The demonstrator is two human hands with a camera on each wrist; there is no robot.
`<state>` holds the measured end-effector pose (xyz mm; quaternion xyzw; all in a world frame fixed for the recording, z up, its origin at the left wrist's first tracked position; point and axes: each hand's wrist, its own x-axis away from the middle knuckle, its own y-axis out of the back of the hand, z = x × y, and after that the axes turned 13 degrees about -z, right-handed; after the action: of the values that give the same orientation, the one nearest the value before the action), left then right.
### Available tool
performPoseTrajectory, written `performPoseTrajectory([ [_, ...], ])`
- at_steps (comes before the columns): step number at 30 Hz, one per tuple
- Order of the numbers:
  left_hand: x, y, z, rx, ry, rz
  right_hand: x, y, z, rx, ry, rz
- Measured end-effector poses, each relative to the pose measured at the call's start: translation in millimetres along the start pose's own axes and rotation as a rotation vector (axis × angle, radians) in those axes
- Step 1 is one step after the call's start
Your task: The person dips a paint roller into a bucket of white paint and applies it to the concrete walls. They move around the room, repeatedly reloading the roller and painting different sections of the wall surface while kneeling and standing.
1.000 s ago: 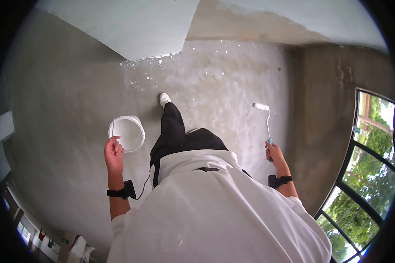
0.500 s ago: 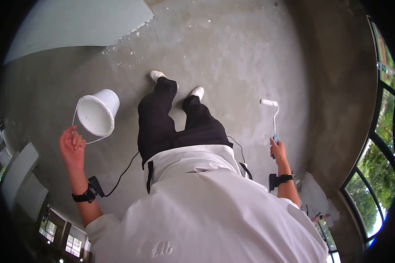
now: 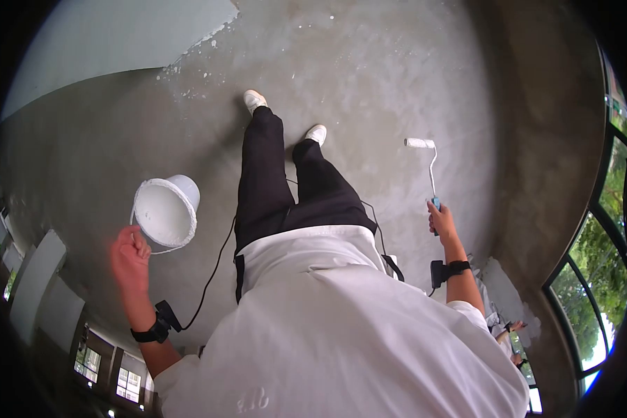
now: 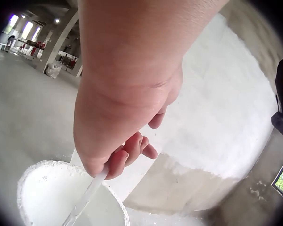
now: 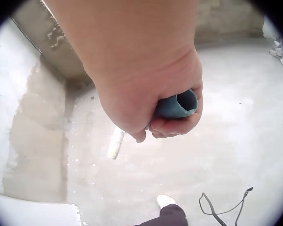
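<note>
My left hand (image 3: 130, 259) holds a white bucket (image 3: 190, 188) by its handle at the person's left side. In the left wrist view the curled fingers wrap the pale handle (image 4: 86, 197), and the paint-crusted rim (image 4: 47, 165) lies just below. White shows inside the bucket. On the other side, my right hand (image 3: 444, 224) grips a paint roller (image 3: 419, 143) with its white sleeve pointing forward, away from the body. Its hollow blue-green grip (image 5: 172, 107) pokes out of the fist in the right wrist view, where the hand hides most of the wire frame.
White paint specks (image 3: 188, 80) dot the grey floor (image 3: 369, 76) beside a partly whitened wall (image 3: 111, 42). Dark-framed windows (image 3: 585, 279) line the right side. A concrete pillar (image 4: 60, 40) stands behind at the left. Thin cables (image 3: 212, 279) hang by the person's legs.
The person has stepped and turned, so walls and windows shift in view. The bucket swung out to the left, then back slightly towards the legs. Both hands keep their holds.
</note>
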<state>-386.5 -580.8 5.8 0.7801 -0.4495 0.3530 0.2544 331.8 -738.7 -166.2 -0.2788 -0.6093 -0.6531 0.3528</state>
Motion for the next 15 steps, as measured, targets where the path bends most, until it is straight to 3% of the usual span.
performPoseTrajectory([
  [6, -7.9, -31.2, -2.3, 0.070, 0.026, 0.059, 64.4, 7.8, 80.3, 0.030, 0.163, -0.072],
  [11, -42.3, -42.4, -11.4, -0.003, -0.015, 0.234, 101.2, 6.9, 123.6, 0.057, 0.267, -0.154],
  [15, -67.2, -72.0, -40.2, -0.036, -0.080, 0.396, 128.5, 3.2, 148.3, -0.061, 0.215, -0.170],
])
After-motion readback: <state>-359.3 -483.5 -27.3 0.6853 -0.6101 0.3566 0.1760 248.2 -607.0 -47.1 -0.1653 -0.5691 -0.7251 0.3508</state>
